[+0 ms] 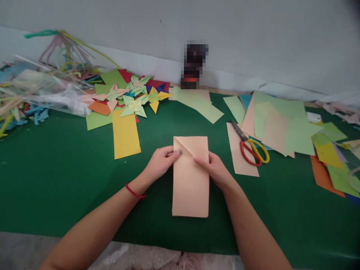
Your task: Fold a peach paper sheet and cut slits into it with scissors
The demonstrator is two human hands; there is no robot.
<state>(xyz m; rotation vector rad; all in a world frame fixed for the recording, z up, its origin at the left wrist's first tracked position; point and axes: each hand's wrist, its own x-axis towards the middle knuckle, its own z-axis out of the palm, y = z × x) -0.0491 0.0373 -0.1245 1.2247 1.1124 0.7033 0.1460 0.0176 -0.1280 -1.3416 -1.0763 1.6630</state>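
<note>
Peach paper: I have the folded peach paper (191,191) between both hands, long side running toward me, upper half gripped; can't tell if it touches the table all along its length.
Diagonal line: runs from its top-left corner down to the right thumb.
Left hand (161,161): grasping the paper's left edge near the top, thumb on the face, other fingers partly hidden behind it.
Right hand (218,168): grasping the right edge, slightly lower, thumb flat on the face, fingers mostly hidden.
Paper vs hands: inward of both, its lower half sticking out toward me.
Red wristband (135,191): on the left wrist.
Scissors (245,139): right of the right hand, red and yellow handles, lying on a loose peach sheet (236,159).
Right pile: pale green and peach sheets (298,131) overlapping, brighter coloured sheets (333,152) beyond.
Yellow sheet (126,137): beyond the left hand, apart from it.
Folded stars (136,105): just past the yellow sheet, heaped on coloured paper.
Far left: clear plastic (56,92) among coloured strips.
Back: pixelated dark object (194,63) against the wall.
Surface: green table (84,165).
</note>
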